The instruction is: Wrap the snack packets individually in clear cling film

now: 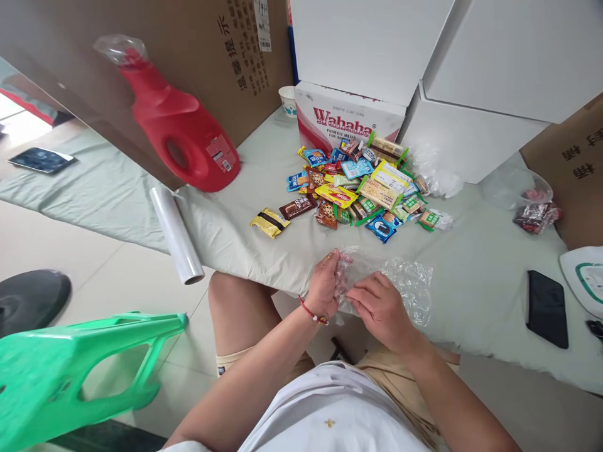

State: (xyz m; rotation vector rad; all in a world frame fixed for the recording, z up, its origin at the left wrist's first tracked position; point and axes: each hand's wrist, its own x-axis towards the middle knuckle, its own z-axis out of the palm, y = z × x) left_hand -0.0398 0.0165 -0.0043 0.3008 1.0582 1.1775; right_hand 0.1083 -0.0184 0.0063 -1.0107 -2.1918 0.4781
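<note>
White shirt (306,414); clear bag (412,282), long axis sideways, loose end rightward.

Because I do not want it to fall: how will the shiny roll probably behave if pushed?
The shiny roll may turn sideways easily, being round. It could tip off, since its near end appears to jut past the cloth. Its smooth, glossy surface might feel slippery.

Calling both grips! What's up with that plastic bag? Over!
Left grip and right grip: both on plastic bag. Bag clear, crumpled, at near edge of table. Snack pile beyond, not covering it.
</note>
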